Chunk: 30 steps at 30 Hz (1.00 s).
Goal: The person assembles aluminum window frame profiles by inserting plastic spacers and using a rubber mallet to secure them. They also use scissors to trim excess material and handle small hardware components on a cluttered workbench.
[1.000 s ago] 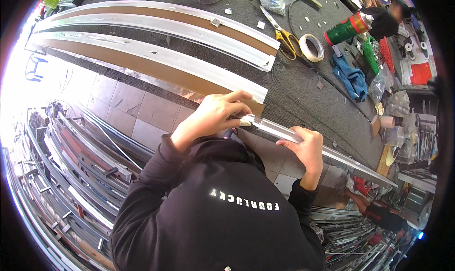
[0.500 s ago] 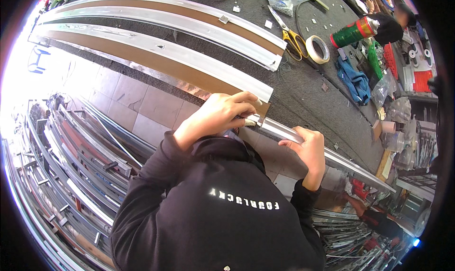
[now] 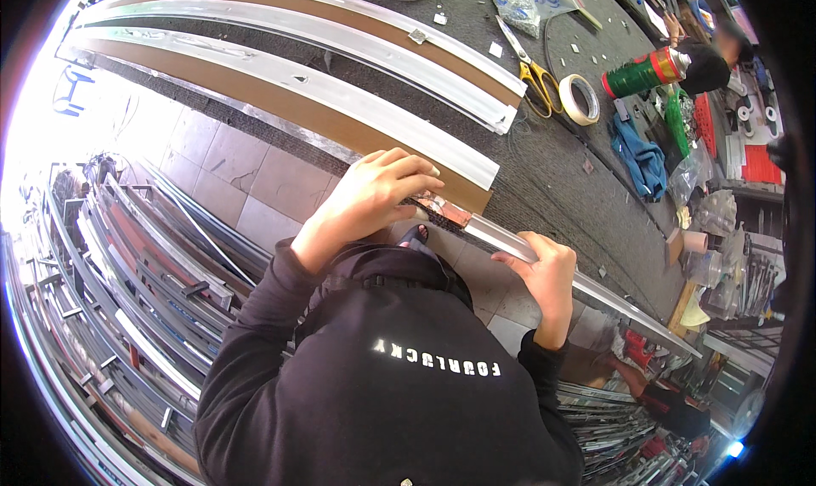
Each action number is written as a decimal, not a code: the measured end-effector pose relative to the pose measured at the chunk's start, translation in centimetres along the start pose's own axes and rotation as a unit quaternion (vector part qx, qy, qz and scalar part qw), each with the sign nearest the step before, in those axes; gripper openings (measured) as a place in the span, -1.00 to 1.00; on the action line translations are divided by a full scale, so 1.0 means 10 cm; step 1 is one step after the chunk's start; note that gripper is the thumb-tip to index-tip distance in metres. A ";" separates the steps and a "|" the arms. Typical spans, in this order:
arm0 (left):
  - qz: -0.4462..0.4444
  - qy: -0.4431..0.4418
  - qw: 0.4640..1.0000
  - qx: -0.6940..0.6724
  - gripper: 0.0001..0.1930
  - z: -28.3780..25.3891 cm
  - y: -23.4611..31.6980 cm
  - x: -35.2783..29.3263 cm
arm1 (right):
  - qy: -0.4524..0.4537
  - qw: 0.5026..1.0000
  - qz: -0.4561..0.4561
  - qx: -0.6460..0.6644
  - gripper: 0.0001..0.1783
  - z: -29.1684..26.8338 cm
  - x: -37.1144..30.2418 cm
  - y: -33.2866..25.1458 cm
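Note:
My right hand (image 3: 551,274) is wrapped round a long, slim silver-white metal profile (image 3: 633,312), with the thumb along its near side. The bar slants from its end near the table's edge down to the lower right. Left of that end, a short gap away, is my left hand (image 3: 371,193), its fingers bent and drawn together. What they may hold is hidden. Just beyond the left hand, a wide white strip with a brown face (image 3: 365,121) lies along the table edge, its end close to the profile.
Two more white strips (image 3: 340,40) lie farther back on the dark-carpeted table. Yellow-handled scissors (image 3: 538,85), a tape roll (image 3: 579,99), a green-red spray can (image 3: 646,71) and a blue cloth (image 3: 637,156) lie right. Racked metal bars (image 3: 127,316) stand left. Another person (image 3: 671,405) is lower right.
My left hand has moved left, away from the profile's end; the small whitish piece seen there no longer shows. My right hand keeps its grip on the profile, slightly shifted.

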State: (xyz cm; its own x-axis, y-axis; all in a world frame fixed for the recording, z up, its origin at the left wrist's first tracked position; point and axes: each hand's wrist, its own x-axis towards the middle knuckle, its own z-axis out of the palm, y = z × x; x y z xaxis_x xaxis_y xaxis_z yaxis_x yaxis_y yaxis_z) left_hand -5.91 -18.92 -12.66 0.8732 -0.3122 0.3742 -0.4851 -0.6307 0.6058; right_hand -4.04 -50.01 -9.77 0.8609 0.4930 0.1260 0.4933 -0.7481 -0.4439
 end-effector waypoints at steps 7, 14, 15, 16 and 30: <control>0.083 0.036 0.995 -0.030 -0.57 0.33 0.04 0.00 | -0.024 0.999 0.023 -0.008 -0.54 -0.01 0.03 0.01; 0.062 0.018 0.998 0.007 -0.56 0.38 0.13 -0.07 | -0.041 0.998 0.044 -0.005 -0.57 -0.01 0.01 0.04; 0.069 0.018 0.997 0.014 -0.54 0.37 0.13 -0.06 | -0.043 0.998 0.046 -0.006 -0.57 0.00 0.01 0.04; 0.074 0.015 0.997 0.018 -0.53 0.34 0.11 -0.06 | -0.043 0.998 0.049 -0.003 -0.57 0.01 0.01 0.04; -0.188 0.178 0.957 0.132 -0.69 -0.53 -0.68 -0.41 | 0.095 0.990 -0.092 -0.041 -0.50 0.44 0.15 -0.20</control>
State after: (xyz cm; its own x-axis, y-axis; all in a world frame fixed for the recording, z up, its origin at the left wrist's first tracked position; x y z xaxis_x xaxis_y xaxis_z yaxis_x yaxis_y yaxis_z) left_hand -6.47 -9.56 -14.59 0.8895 0.2033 0.4092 -0.0707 -0.8235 0.5629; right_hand -4.25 -45.85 -12.61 0.7589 0.5384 0.3662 0.6465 -0.6906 -0.3243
